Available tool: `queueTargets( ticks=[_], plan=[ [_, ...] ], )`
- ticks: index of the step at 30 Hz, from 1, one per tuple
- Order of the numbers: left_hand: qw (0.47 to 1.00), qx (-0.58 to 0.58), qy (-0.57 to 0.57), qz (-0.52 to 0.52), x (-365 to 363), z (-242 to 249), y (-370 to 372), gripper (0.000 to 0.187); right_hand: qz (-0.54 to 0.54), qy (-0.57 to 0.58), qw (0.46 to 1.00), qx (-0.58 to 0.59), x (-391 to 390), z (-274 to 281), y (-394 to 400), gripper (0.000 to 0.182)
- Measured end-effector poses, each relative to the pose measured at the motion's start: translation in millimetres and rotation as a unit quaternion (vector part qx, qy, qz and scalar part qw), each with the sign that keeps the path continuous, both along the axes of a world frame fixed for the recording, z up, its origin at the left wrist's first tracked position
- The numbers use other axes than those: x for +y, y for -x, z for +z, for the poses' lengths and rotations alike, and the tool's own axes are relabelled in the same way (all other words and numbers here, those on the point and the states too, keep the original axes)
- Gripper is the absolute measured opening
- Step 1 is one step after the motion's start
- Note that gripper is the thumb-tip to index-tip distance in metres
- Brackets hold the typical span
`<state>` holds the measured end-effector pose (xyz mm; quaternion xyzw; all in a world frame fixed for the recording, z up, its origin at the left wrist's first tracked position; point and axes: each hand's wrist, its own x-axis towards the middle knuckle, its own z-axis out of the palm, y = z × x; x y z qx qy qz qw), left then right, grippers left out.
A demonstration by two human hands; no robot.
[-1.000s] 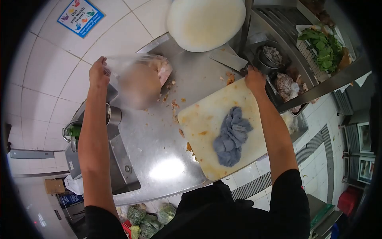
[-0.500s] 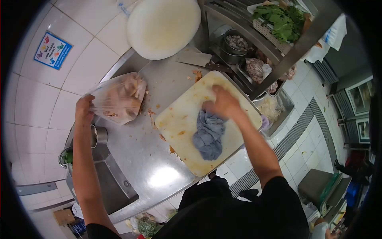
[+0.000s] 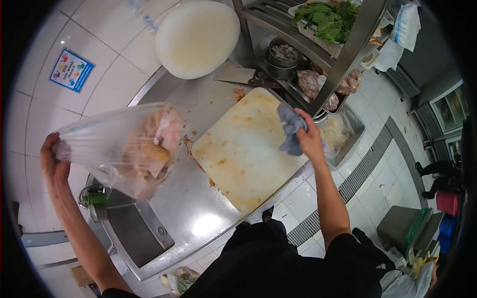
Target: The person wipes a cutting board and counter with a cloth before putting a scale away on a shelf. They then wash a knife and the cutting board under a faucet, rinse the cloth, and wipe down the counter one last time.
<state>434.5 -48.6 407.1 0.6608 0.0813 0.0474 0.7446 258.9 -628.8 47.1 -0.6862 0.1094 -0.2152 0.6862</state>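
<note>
Our left hand point(image 3: 52, 161) clenches the meat bag point(image 3: 126, 146), lifted left of the cutting board point(image 3: 243, 149); our right hand point(image 3: 310, 139) grips the cloth point(image 3: 288, 130) at the board's right edge. Stains and scraps remain.

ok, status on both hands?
Left hand grips clear plastic bag of meat, lifted over steel counter. Right hand clutches grey cloth above cutting board. Nothing blocking.

We see a stained rectangular cutting board point(image 3: 243, 149) on the steel counter point(image 3: 198, 218), just left of the right hand. A round white board point(image 3: 198, 37) leans on the tiled wall beyond it, a cleaver point(image 3: 237, 75) lying below. Leafy greens point(image 3: 325, 17) sit on the rack above the right hand, a handwashing sign point(image 3: 71, 69) above the left
</note>
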Motion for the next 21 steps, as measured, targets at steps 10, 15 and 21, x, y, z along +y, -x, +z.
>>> queueTargets(
  ticks=[10,15,21],
  plan=[
    [0.992,-0.102,0.032,0.063,31.0,63.3,150.3,0.007,-0.005,0.524,0.826,0.209,84.9,-64.0,-76.7,0.04],
    [0.994,-0.095,0.057,0.004,80.7,46.3,181.7,0.009,0.005,0.097,0.987,0.129,162.9,-53.2,-46.8,0.022],
    [0.969,-0.122,0.068,-0.204,95.4,-0.2,199.9,0.018,-0.125,-0.14,0.981,0.055,139.2,-28.9,41.4,0.021]
  ],
)
